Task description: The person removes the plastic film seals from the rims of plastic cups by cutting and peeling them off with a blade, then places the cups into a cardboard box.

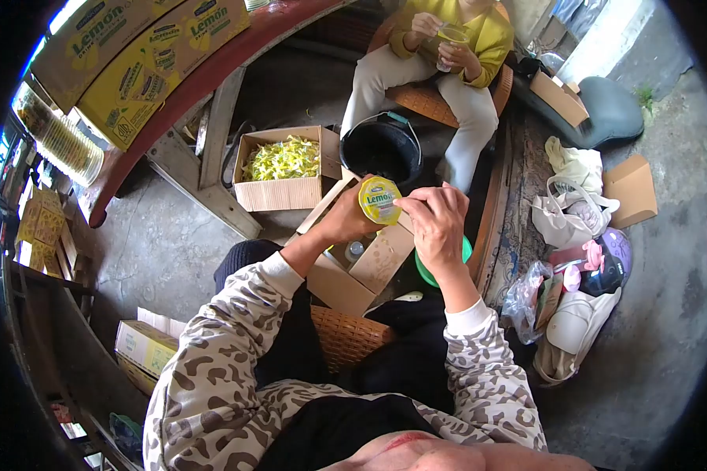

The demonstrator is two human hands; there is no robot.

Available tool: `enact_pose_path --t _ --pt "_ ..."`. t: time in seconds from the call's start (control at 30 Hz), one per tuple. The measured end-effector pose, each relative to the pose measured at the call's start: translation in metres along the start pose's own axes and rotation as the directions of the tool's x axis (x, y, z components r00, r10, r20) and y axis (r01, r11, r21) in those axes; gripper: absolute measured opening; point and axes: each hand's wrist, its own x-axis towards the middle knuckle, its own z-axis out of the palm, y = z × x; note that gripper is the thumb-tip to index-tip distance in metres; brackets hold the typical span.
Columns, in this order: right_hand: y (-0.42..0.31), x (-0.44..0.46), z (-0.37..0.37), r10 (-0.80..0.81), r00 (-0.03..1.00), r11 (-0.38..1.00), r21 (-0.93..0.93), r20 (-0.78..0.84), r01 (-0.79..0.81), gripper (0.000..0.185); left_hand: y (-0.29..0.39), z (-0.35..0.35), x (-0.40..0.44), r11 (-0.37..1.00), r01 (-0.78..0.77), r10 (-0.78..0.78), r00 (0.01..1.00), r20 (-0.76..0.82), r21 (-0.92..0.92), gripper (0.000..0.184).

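My left hand (344,213) is wrapped round a plastic drink cup whose yellow lid (379,200) reads "Lemon" and faces up toward me. At the lid's right edge, the fingertips of my right hand (440,220) are pinched together. Whether they hold the film itself is too small to be sure of. Beneath both hands an open cardboard box (342,290) stands in front of my lap, with a clear cup (354,250) partly visible inside. A green container (457,259) shows in part behind my right wrist.
Ahead are a black bucket (377,153) and a cardboard box of yellow scraps (283,159). Facing me, a seated co-worker (456,47) holds a similar cup. Lemon cartons (165,71) and stacked cups (75,149) line the red table at left. Bags (577,212) lie right.
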Motion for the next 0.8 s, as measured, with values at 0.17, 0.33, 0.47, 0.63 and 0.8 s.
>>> enact_pose_path --t 0.17,0.33,0.47,0.63,0.8 --pt "-0.005 0.0 0.002 -0.034 0.999 0.999 -0.031 -0.001 0.034 0.023 0.01 0.004 0.0 1.0 0.007 -0.007 0.999 -0.047 0.01 0.055" --pt "-0.006 -0.001 0.003 -0.055 0.998 0.996 -0.066 0.025 0.057 0.022 0.014 0.006 -0.001 0.998 0.021 -0.017 0.998 -0.06 0.066 0.053" --pt "-0.006 -0.002 0.004 -0.077 0.995 0.989 -0.119 0.055 0.084 0.02 0.011 0.008 -0.002 0.996 -0.019 0.025 0.997 -0.072 0.082 0.052" --pt "-0.005 0.0 0.002 -0.083 0.995 0.987 -0.131 0.064 0.091 0.018 0.007 0.011 -0.001 0.996 -0.033 0.041 0.994 -0.097 0.081 0.055" --pt "-0.007 -0.003 0.003 -0.096 0.993 0.986 -0.13 0.075 0.105 0.016 0.004 0.015 -0.004 0.997 -0.024 0.032 0.994 -0.107 0.071 0.056"
